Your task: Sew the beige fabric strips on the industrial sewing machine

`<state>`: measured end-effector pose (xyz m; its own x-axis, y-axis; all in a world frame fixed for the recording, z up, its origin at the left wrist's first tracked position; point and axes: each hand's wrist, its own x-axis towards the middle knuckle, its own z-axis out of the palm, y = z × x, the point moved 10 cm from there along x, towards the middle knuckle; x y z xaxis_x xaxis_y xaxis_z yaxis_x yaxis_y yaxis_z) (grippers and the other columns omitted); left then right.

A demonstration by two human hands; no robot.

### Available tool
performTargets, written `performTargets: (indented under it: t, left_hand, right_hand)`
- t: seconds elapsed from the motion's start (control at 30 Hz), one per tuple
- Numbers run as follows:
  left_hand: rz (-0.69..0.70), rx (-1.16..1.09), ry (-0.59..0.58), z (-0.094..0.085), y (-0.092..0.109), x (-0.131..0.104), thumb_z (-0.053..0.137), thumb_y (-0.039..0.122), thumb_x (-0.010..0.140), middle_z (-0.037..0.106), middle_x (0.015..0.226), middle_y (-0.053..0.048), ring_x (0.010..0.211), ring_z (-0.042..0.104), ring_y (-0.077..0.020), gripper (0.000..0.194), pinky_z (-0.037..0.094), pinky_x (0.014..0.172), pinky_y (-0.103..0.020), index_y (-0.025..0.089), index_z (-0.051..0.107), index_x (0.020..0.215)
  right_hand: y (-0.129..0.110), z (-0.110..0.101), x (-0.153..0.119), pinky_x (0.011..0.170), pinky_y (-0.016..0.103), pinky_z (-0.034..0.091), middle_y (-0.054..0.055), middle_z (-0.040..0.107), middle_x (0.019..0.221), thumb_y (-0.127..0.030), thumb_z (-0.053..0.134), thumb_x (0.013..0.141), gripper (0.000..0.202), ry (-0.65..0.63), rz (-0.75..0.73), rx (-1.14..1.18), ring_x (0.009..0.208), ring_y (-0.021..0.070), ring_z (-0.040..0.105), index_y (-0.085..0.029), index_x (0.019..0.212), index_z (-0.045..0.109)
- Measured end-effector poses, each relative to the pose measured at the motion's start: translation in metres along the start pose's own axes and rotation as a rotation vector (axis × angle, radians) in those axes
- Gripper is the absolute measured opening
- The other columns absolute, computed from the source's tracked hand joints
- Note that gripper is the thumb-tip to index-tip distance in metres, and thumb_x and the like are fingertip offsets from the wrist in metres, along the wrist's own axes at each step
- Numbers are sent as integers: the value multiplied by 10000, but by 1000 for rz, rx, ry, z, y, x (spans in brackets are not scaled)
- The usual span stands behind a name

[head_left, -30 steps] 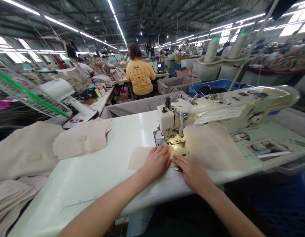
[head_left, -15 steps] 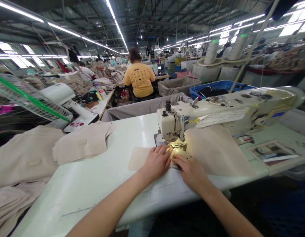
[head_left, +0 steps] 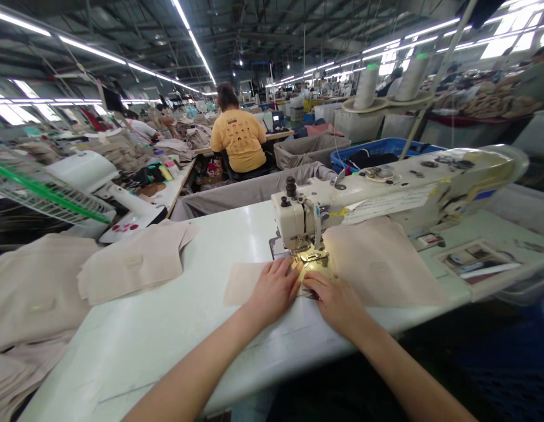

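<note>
A cream sewing machine (head_left: 298, 220) stands on the pale green table (head_left: 166, 334), its lamp lighting the needle area yellow. My left hand (head_left: 276, 287) lies over a small beige fabric piece (head_left: 239, 284), fingers together and tips beside the presser foot. Just right of it, my right hand (head_left: 333, 299) has thumb and fingers drawn together at the front edge of the lit plate; what they pinch is too small to make out. A larger beige fabric panel (head_left: 381, 264) lies right of the needle, under the machine arm.
Beige fabric stacks (head_left: 135, 264) lie on the left, near a white fan (head_left: 82, 170) with a green-rimmed guard. At the right is a tray (head_left: 478, 264) of small tools. Beyond the table are a grey cloth bin (head_left: 254, 186), a blue basket (head_left: 386, 146) and a seated person (head_left: 239, 138).
The whole view has shifted, so the table and machine appear slightly further left. Both hands remain by the needle area with nearly the same pose.
</note>
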<state>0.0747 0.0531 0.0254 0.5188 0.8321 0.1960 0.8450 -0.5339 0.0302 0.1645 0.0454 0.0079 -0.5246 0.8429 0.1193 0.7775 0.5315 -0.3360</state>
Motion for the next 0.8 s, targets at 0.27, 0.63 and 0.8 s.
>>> performTargets:
  t: [0.27, 0.63, 0.8]
  left_hand:
    - [148, -92, -26, -1, 35, -25, 466, 197, 988, 662, 1191, -122, 1129, 609, -254, 262, 546, 984, -387, 134, 622, 1188]
    - [148, -119, -10, -5, -2, 11, 412, 216, 1014, 670, 1016, -119, 1015, 624, -238, 290, 564, 927, -390, 142, 691, 982]
    - [153, -144, 16, -6, -15, 20, 427, 208, 1011, 681, 1104, -120, 1108, 622, -229, 273, 547, 984, -392, 163, 691, 1063]
  right_hand:
    - [-4, 8, -21, 908, 369, 567, 127, 580, 1443, 16, 396, 815, 602, -6, -42, -1, 1001, 224, 714, -153, 1356, 601]
    - [0, -10, 22, 962, 313, 525, 65, 614, 1405, -50, 411, 921, 464, 7, -15, 69, 1130, 211, 669, -211, 1288, 647]
    - [3, -10, 24, 976, 341, 527, 60, 595, 1436, -49, 434, 902, 491, 12, -5, 83, 1133, 220, 673, -219, 1314, 639]
